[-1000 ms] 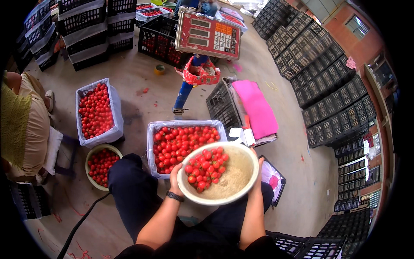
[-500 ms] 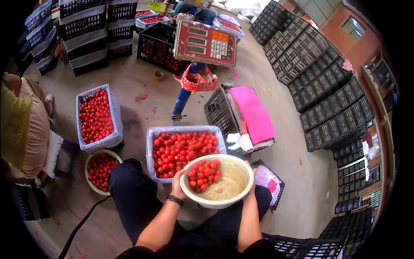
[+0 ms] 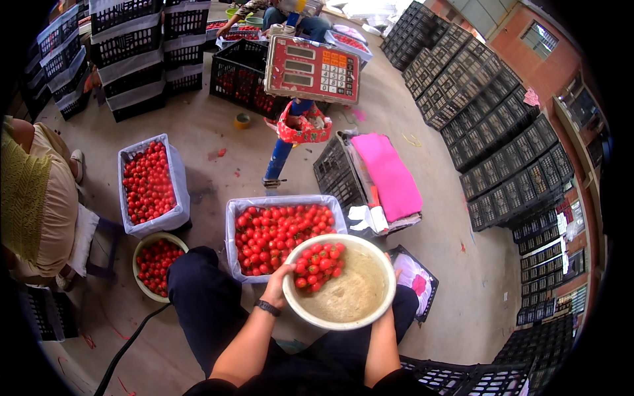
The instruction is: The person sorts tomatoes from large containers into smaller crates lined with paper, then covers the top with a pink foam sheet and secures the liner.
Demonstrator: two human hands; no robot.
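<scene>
Both my hands hold a cream-coloured bowl [image 3: 360,280] over my lap. My left hand [image 3: 277,285] grips its left rim, and my right hand [image 3: 385,315] supports the right side, with its fingers largely hidden by the bowl. Red cherry tomatoes [image 3: 319,265] are bunched at the bowl's left and far side; the rest of its inside is bare. Just beyond the bowl stands a crate with a pale liner [image 3: 232,244], heaped with red cherry tomatoes [image 3: 274,231]. The bowl overlaps the crate's near right corner in view.
At left are another lined crate [image 3: 179,173], a tomato bowl [image 3: 140,274] and a seated person [image 3: 49,191]. Ahead stands a red scale [image 3: 314,69] on a blue post. A crate with pink cloth [image 3: 386,175] is right of it. Stacked black crates [image 3: 482,122] line the right.
The bowl has shifted slightly right and toward me, and its opening looks rounder. The tomatoes remain bunched at its left. In the background, a person's arm has moved left.
</scene>
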